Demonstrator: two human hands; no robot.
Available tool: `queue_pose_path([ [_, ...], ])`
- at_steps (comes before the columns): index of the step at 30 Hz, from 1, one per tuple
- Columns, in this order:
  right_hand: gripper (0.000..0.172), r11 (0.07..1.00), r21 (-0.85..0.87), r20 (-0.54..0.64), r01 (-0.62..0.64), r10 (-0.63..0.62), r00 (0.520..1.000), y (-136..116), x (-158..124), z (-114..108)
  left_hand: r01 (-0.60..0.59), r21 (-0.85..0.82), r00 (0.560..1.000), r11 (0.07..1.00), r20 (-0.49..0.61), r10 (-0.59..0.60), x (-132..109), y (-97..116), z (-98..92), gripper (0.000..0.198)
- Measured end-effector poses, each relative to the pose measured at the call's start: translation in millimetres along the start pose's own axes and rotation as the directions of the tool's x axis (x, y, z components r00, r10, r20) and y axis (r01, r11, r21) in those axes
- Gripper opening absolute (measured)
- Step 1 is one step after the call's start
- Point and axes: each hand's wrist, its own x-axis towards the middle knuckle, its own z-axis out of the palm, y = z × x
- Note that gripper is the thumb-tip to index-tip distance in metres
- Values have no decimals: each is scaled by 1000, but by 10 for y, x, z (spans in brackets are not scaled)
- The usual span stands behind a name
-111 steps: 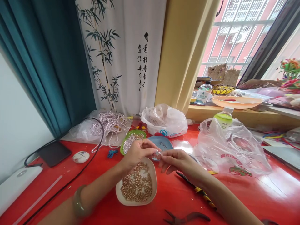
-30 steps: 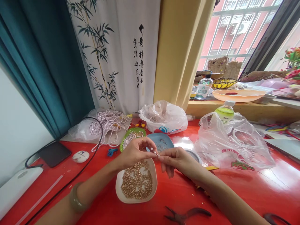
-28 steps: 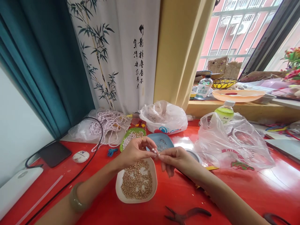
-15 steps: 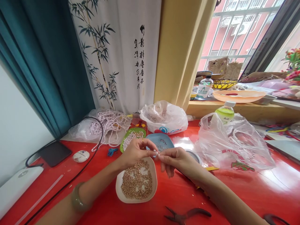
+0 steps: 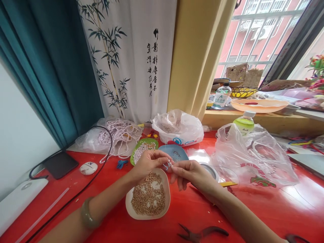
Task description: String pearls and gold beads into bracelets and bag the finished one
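My left hand [image 5: 151, 162], a bangle on its wrist, pinches small white beads [image 5: 169, 164] between thumb and fingertips. From the right, my right hand [image 5: 188, 172] meets it, thumb and index finger closed on the same little beadwork. A thin thread shows near the hands. Below them sits a white dish [image 5: 129, 205] of gold beads [image 5: 148, 199]. Behind my left hand are a green dish [image 5: 133, 151] of pearly beads and a blue dish [image 5: 181, 153] with a few small pieces.
Pliers [image 5: 199, 233] lie at the front of the red table [image 5: 106, 209]. Plastic bags [image 5: 253, 162], bead strands [image 5: 118, 133] and a white tape roll [image 5: 209, 171] lie farther back. A black cable [image 5: 88, 182], mouse [image 5: 88, 168] and phone [image 5: 60, 164] are at left.
My left fingertips have shifted slightly, and more of the white beads now shows between the hands. The whole view has moved a little.
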Motion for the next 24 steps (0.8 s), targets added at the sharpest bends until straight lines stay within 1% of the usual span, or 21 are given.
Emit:
queue_pose_path([
  [2,28,999,-53,13,-2,3,1000,7,3,-3,0,-7,1000,1000,2,0,-13,10,15,11],
  [4,30,989,-145,4,19,-18,1000,14,11,-25,12,-18,1000,1000,-9,-12,-24,30,27,10],
  [7,31,963,-265,-115,48,-81,990,11,25,-75,45,-35,999,998,-25,-46,-36,52,39,9],
  [9,31,961,-273,-202,51,-109,973,0,26,-96,82,-24,997,996,-6,-82,-47,42,51,10],
  [11,32,973,-222,-218,61,-110,970,-12,14,-96,131,-4,991,991,32,-130,-62,5,75,11],
  [13,32,986,-149,-183,80,-107,977,-23,-6,-83,188,5,979,982,81,-188,-83,-50,109,11],
  [15,26,992,-77,-141,95,-105,984,-37,-27,-71,243,2,963,970,119,-242,-105,-108,147,12],
  [17,18,994,2,-137,110,-109,985,-57,-42,-73,295,-5,946,956,144,-291,-123,-153,179,13],
  [19,15,986,99,-181,133,-114,977,-87,-51,-98,336,-5,931,942,156,-331,-134,-184,197,15],
  [21,13,965,187,-265,182,-129,956,-125,-59,-148,357,21,920,934,163,-355,-137,-209,200,17],
  [22,13,953,218,-312,213,-138,940,-148,-65,-182,355,51,920,934,162,-358,-137,-224,197,17],
  [24,12,928,245,-411,280,-162,897,-200,-85,-269,310,161,931,937,148,-333,-138,-265,188,15],
])
